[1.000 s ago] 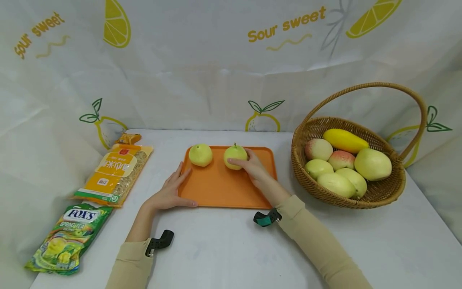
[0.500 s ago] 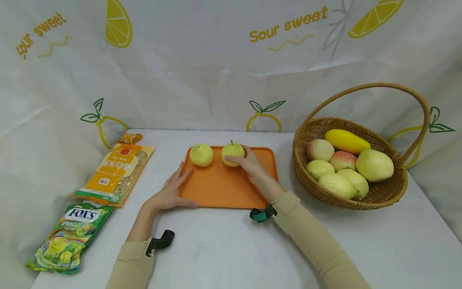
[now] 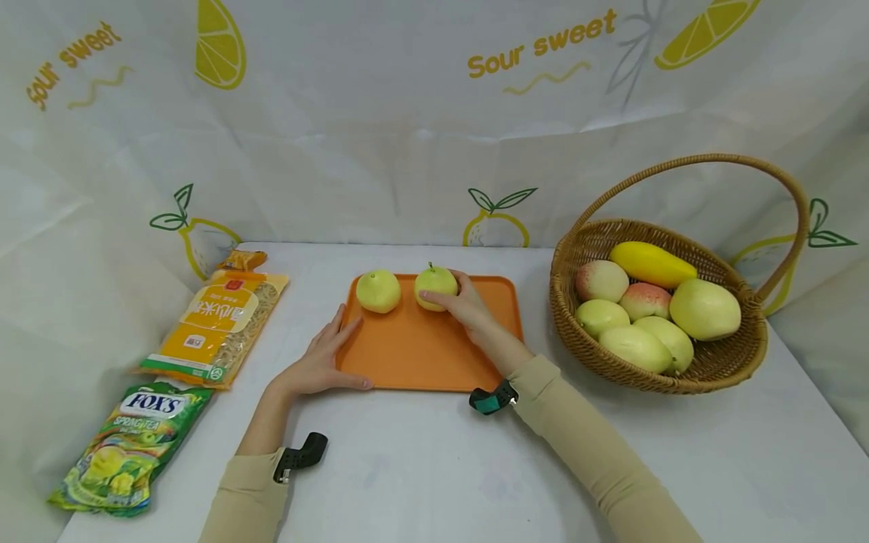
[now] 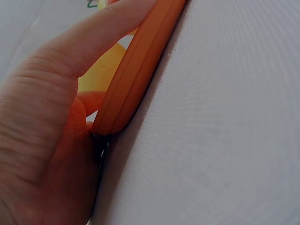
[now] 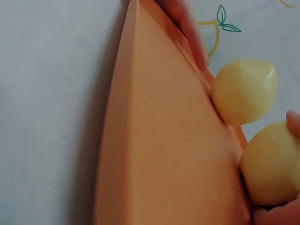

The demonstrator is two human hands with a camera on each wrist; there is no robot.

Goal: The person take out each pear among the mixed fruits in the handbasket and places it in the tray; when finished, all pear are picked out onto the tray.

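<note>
In the head view, a round yellow-green pear [image 3: 436,289] with a short stem is on the back part of an orange tray [image 3: 421,347]. My right hand [image 3: 465,302] holds this pear from its right side, thumb across the front. A second pear [image 3: 378,292] sits at the tray's back left corner, a small gap away. My left hand [image 3: 315,367] rests against the tray's left edge with fingers spread, the thumb along the front left corner. The left wrist view shows the thumb [image 4: 108,28] touching the tray's rim [image 4: 140,61].
A wicker basket [image 3: 566,332] with a tall handle stands on the right, holding peaches, a yellow oblong fruit and several pale green fruits. On the left lie a yellow grain bag [image 3: 217,324], a green FOX'S candy bag [image 3: 132,449] and a small orange packet [image 3: 243,261].
My right hand has shifted a little to the left with the pear, bringing it closer to the other pear. The left hand and the tray have stayed put.
</note>
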